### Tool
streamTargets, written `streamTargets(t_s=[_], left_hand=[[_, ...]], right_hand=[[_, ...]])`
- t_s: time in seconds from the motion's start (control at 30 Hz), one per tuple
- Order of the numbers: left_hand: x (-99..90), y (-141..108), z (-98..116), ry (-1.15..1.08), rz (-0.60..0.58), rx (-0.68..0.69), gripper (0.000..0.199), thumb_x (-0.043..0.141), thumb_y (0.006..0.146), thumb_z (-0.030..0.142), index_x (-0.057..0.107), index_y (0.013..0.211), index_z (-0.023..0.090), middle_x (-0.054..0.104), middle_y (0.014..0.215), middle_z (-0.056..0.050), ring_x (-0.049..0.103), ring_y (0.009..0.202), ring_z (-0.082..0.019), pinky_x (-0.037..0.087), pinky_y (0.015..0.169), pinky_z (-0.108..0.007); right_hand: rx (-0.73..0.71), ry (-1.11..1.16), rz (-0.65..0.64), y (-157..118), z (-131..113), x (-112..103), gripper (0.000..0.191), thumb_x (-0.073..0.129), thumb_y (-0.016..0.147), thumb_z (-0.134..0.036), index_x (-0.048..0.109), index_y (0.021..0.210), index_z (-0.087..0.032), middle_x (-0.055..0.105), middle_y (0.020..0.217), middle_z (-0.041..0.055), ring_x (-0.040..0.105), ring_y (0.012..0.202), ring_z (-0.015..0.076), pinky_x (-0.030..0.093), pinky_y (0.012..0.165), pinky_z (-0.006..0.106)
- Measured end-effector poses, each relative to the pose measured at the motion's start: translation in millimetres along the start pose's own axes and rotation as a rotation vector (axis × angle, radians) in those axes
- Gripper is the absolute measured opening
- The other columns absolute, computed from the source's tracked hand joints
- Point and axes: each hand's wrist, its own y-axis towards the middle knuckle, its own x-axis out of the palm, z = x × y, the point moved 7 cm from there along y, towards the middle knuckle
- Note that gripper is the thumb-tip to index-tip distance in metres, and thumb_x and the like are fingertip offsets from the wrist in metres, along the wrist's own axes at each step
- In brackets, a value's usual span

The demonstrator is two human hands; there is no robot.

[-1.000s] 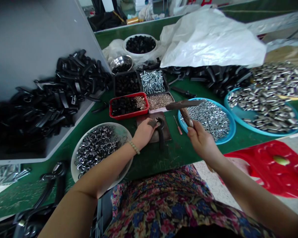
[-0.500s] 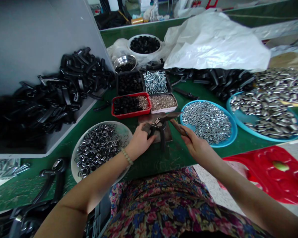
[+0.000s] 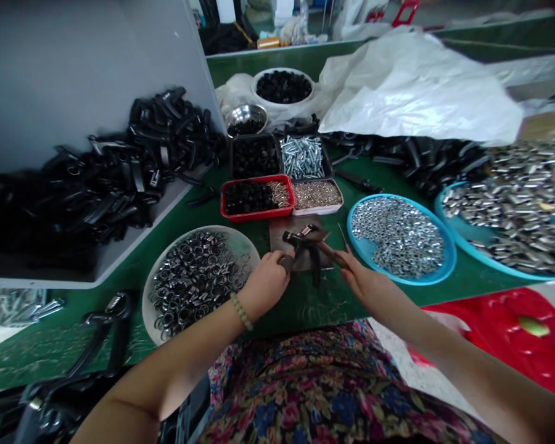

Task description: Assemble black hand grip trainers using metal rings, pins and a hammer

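Observation:
My left hand (image 3: pixel 272 277), closed, grips a black two-handled tool (image 3: pixel 316 270) with a metal spring near its top. The tool rests over a flat metal plate (image 3: pixel 277 229) on the green bench. In my right hand (image 3: pixel 358 277) is a hammer (image 3: pixel 332 253), held by its wooden handle. Its dark head lies over the tool and partly covers it; whether they touch, I cannot tell. To the left of my left hand is a pale bowl of metal rings (image 3: pixel 150 311). A blue tray of small metal nuts (image 3: pixel 448 262) lies beyond my right hand.
Behind the plate are a red tray (image 3: pixel 254 215) with black parts and rivets, a white box (image 3: pixel 324 208) of small pieces, and a pile of screws (image 3: pixel 303 157). A grey bin (image 3: pixel 97 55) of black handles stands left. Another blue tray (image 3: pixel 509 266) holds metal cylinders.
The hammer head has come down onto or close over the tool, from a raised position to its right. The whole view has shifted slightly, so things appear further right and lower.

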Motion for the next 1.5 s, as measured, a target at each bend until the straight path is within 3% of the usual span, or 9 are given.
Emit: streamTargets(t_s=[0.17,0.33,0.47,0.67,0.83,0.97,1.07,1.3,1.5], left_hand=[[-63.8,64.1,-33.7,0.083,0.196,-0.032,0.027,0.041,0.094,0.020,0.064,0.107,0.014,0.064,0.103,-0.011,0.056,0.096,-0.022,0.046,0.090,-0.035],[-65.6,125.6,-52.4,0.254,-0.087,0.057,0.027,0.041,0.088,0.006,0.068,0.084,0.011,0.066,0.085,-0.012,0.058,0.087,-0.021,0.045,0.077,-0.031],[-58.3,134.6,-51.3,0.306,-0.137,0.144,0.024,0.046,0.086,0.006,0.067,0.079,0.013,0.066,0.083,-0.012,0.058,0.087,-0.021,0.044,0.079,-0.031],[-79.0,123.2,-57.1,0.231,-0.032,0.024,0.016,0.054,0.083,0.014,0.067,0.093,0.012,0.062,0.109,-0.015,0.062,0.092,-0.023,0.046,0.087,-0.033],[-96.1,82.6,-69.7,-0.331,0.281,-0.231,0.024,0.054,0.083,0.018,0.066,0.104,0.014,0.063,0.111,-0.010,0.064,0.086,-0.016,0.051,0.085,-0.030],[-56.1,49.8,-55.8,-1.022,0.323,-0.439,0.028,0.053,0.085,0.023,0.065,0.110,0.016,0.068,0.110,-0.008,0.065,0.089,-0.014,0.055,0.085,-0.031],[-33.1,38.9,-29.5,-1.261,0.355,-0.439,0.029,0.047,0.089,0.021,0.064,0.112,0.017,0.065,0.122,-0.008,0.063,0.106,-0.016,0.052,0.096,-0.033],[-44.6,25.1,-14.0,-1.109,0.540,-0.368,0.026,0.062,0.081,0.025,0.066,0.105,0.018,0.072,0.106,-0.006,0.066,0.100,-0.019,0.051,0.096,-0.036],[-47.7,13.4,-4.7,-0.812,0.502,-0.384,0.027,0.057,0.087,0.029,0.069,0.109,0.022,0.070,0.115,-0.005,0.063,0.109,-0.019,0.044,0.103,-0.036]], right_hand=[[0.203,-0.290,0.229,5.2,73.8,-35.7,0.054,0.032,0.097,-0.046,0.037,0.147,-0.026,0.067,0.115,0.0146,0.070,0.081,0.0304,0.053,0.062,0.041],[0.300,-0.598,0.287,12.6,139.5,-64.8,0.057,0.033,0.095,-0.047,0.043,0.144,-0.019,0.067,0.094,0.0209,0.063,0.065,0.0296,0.046,0.056,0.044],[0.144,-0.573,0.425,14.9,88.9,-54.1,0.047,0.039,0.093,-0.043,0.061,0.122,-0.014,0.065,0.104,0.0224,0.061,0.094,0.0372,0.046,0.075,0.052],[0.112,-0.280,-0.004,43.1,-12.4,24.7,0.043,0.045,0.087,-0.054,0.061,0.087,-0.015,0.067,0.069,0.0146,0.067,0.071,0.0310,0.045,0.079,0.049],[0.243,0.294,0.083,53.3,0.2,30.2,0.021,0.056,0.078,-0.038,0.043,0.082,-0.022,0.060,0.057,-0.0004,0.061,0.052,0.0183,0.048,0.064,0.035],[0.242,1.200,0.055,41.8,1.8,35.0,0.035,0.060,0.077,-0.043,0.031,0.087,-0.026,0.041,0.044,-0.0151,0.028,0.027,0.0064,0.022,0.034,0.017],[0.141,1.500,0.078,34.9,-13.0,30.9,0.030,0.056,0.084,-0.045,0.036,0.095,-0.026,0.038,0.044,-0.0149,0.024,0.027,0.0049,0.018,0.033,0.016],[0.119,1.572,0.087,31.1,-25.8,25.3,0.033,0.054,0.086,-0.050,0.037,0.079,-0.023,0.038,0.043,-0.0119,0.025,0.028,0.0037,0.019,0.034,0.018],[0.123,1.528,0.028,32.8,-23.5,25.5,0.028,0.053,0.086,-0.049,0.047,0.089,-0.022,0.037,0.043,-0.0121,0.024,0.027,0.0046,0.018,0.033,0.018]])
